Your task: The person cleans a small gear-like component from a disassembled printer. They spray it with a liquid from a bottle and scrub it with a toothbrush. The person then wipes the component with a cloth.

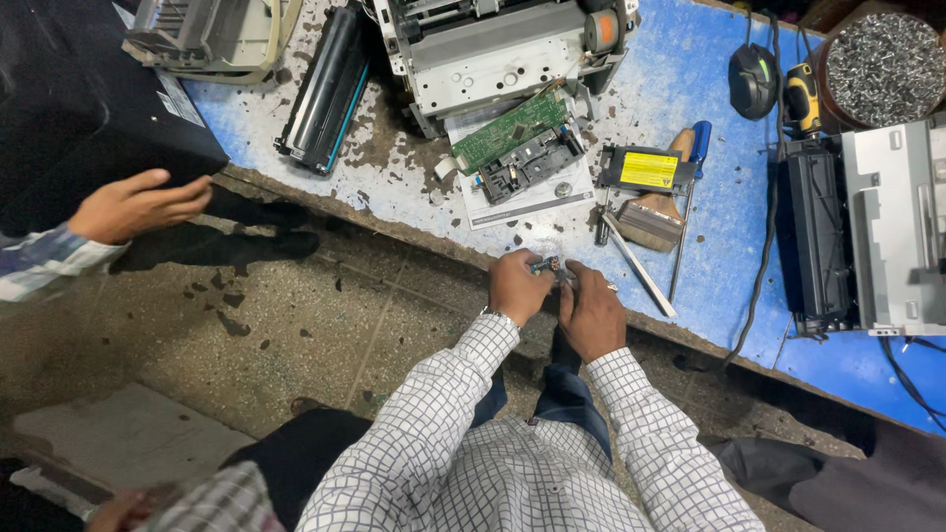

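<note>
Your left hand and right hand both pinch a small dark part in their fingers, just at the near edge of the blue table; its paint is chipped and spotty; an open printer sits farther back; the gray floor below is stained.

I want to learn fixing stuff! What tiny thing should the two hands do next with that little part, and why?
Probably lift the small part a little over the blue table. The left hand and right hand pinch it right at the table's edge, above the floor, so it could fall if it slips.
</note>
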